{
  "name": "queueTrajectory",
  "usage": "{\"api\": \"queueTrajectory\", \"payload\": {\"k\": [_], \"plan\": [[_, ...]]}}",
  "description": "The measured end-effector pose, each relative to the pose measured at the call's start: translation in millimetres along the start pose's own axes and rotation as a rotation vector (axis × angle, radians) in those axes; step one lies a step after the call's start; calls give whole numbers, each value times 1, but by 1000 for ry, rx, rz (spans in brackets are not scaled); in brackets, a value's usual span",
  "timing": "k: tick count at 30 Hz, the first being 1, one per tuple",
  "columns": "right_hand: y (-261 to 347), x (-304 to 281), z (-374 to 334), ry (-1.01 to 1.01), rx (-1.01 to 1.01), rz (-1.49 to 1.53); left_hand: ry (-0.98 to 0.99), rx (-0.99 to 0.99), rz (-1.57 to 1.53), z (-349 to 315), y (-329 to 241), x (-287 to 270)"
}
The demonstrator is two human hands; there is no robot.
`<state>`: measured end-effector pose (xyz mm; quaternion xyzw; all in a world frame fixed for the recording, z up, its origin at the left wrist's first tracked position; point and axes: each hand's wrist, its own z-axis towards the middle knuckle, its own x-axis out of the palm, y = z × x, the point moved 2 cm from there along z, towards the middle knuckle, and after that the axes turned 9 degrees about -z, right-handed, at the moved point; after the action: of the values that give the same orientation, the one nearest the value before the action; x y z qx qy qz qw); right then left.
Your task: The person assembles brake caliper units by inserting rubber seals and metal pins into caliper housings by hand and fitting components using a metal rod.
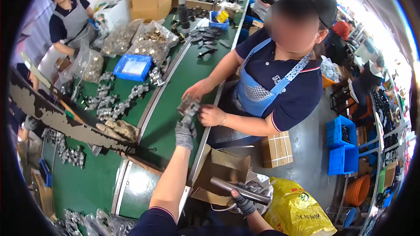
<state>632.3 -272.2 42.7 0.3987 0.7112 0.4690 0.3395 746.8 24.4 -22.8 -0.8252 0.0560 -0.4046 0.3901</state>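
Note:
My left hand (185, 132), in a grey glove, reaches out over the green work surface. Its fingers close on the lower end of a small silver metal casting (189, 106). A co-worker's bare hands are at the same part, one on its far side and one to its right. Lower right, my right hand (245, 204), also gloved, is wrapped round a smooth grey metal bar (239, 190). The bar lies at a slant above an open cardboard box (218, 166); whether it is hollow cannot be made out.
Silver castings (105, 100) lie in groups on the left, near a blue tray (132, 67) and plastic bags of parts (151, 43). A worn metal beam (65, 120) crosses the left side. A yellow sack (302, 209) stands lower right. The co-worker (280, 78) faces me across the bench edge.

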Motion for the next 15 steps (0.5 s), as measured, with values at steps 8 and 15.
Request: {"api": "queueTrajectory", "payload": {"k": [8,15], "plan": [[-16,-11,-2,-38,75,-56,-14,-137,118,70,0,8],[-7,6,16,29,126,-17,-46,50,-22,66,-25,48]]}}
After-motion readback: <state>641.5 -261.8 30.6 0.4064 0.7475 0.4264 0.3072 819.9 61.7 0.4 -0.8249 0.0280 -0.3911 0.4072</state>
